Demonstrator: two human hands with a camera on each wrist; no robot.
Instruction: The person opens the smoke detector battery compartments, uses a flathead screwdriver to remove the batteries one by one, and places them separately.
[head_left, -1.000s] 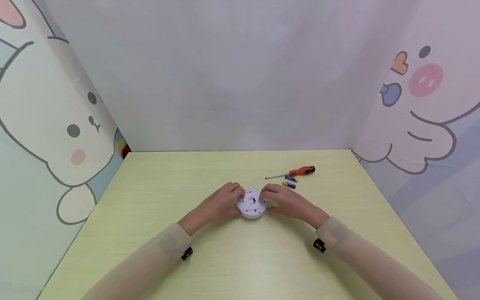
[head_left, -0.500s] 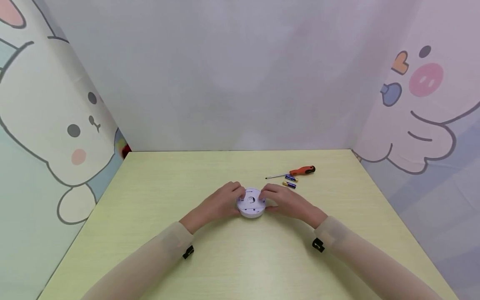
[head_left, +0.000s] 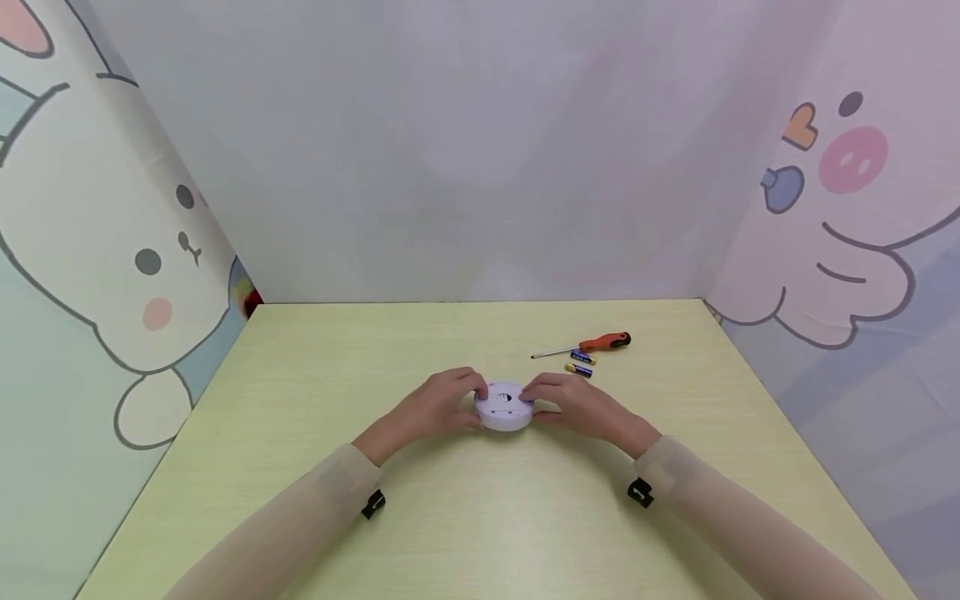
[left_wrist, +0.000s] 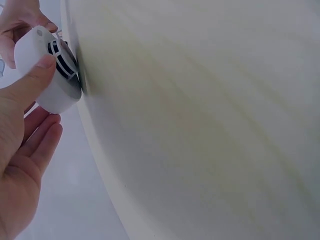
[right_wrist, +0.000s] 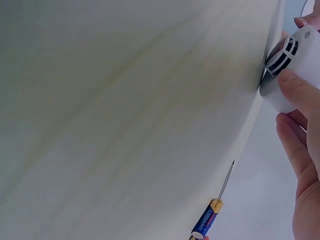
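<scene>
A round white smoke detector (head_left: 506,422) sits at the middle of the table, its flat back turned upward. Dark vent slots show on its underside in both wrist views. My left hand (head_left: 435,407) grips its left rim, with fingers on the back face and the thumb (left_wrist: 42,70) against the lower side by the vents. On the opposite rim my right hand (head_left: 583,407) holds it the same way, thumb (right_wrist: 295,86) near the vents. The detector's underside is hidden in the head view.
Behind my right hand lie two blue-and-gold batteries, one nearer (head_left: 578,369) and one farther (head_left: 583,357). A screwdriver (head_left: 606,342) with a red and black handle lies beside the farther battery, its shaft pointing left. A pale curtain (head_left: 480,167) rises at the table's back edge.
The smoke detector has tilted slightly, so its back face looks flatter and more of its near side shows. Both hands have shifted slightly with it and keep their hold.
</scene>
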